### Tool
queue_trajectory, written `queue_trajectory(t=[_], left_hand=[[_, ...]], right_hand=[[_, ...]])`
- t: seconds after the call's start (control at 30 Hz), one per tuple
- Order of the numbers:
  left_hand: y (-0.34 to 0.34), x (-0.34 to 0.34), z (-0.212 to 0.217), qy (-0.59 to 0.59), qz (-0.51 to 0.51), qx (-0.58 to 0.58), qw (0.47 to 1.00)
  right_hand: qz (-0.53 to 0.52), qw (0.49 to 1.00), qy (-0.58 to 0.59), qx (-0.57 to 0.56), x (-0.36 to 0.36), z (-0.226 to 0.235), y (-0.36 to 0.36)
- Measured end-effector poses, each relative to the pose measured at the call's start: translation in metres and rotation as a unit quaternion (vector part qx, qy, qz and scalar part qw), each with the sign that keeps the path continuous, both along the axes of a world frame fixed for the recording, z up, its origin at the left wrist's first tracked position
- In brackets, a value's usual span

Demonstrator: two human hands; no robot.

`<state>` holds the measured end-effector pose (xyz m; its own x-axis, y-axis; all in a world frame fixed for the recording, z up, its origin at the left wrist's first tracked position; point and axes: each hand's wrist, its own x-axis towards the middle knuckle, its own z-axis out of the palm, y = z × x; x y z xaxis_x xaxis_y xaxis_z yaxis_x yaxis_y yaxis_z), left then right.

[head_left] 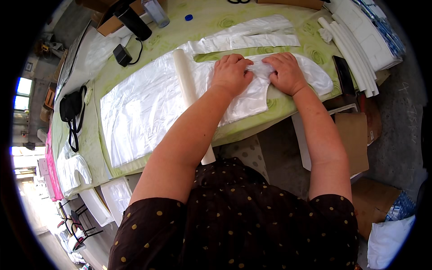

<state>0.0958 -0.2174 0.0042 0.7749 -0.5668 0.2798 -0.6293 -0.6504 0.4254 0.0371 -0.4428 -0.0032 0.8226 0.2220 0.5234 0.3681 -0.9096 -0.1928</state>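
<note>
A thin, shiny white plastic sheet (139,105) lies spread on the table, with sleeve-like strips reaching to the right like a flat garment. My left hand (231,73) presses on its right part, fingers curled into the plastic. Close beside it, my right hand (284,73) also has bent fingers gripping the film. Between the two hands the plastic is bunched and wrinkled. A long white tube (183,72) lies across the sheet to the left of my left hand; my left forearm covers its middle, and its near end sticks out past the table edge.
Green patterned cloth covers the table (225,21). White rolls (351,56) and a dark phone (343,75) lie at the right. A black bottle (132,21), a power adapter (122,55) and a blue cap (188,17) sit farther back. A black bag (72,107) is at far left; cardboard boxes (353,141) stand below right.
</note>
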Motion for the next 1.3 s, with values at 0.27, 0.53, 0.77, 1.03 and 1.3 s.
queue_trajectory(t=[0.27,0.53,0.77,1.03,1.3], left_hand=[[0.0,0.001,0.0,-0.007,-0.007,-0.007,1.0],[0.001,0.004,-0.008,-0.037,0.0,-0.02,0.999],[0.001,0.003,-0.004,-0.015,0.0,-0.01,1.0],[0.001,0.002,-0.006,-0.025,0.007,-0.017,1.0],[0.003,0.003,0.002,0.032,0.044,0.001,0.999]], right_hand=[[-0.007,1.0,0.008,0.003,0.002,-0.002,0.001],[-0.011,1.0,0.025,0.005,0.002,0.0,0.003],[-0.053,0.872,0.327,0.359,0.044,0.022,-0.027],[-0.214,0.942,0.246,-0.079,0.042,0.035,0.001],[-0.008,0.985,0.164,0.05,0.005,0.054,0.069]])
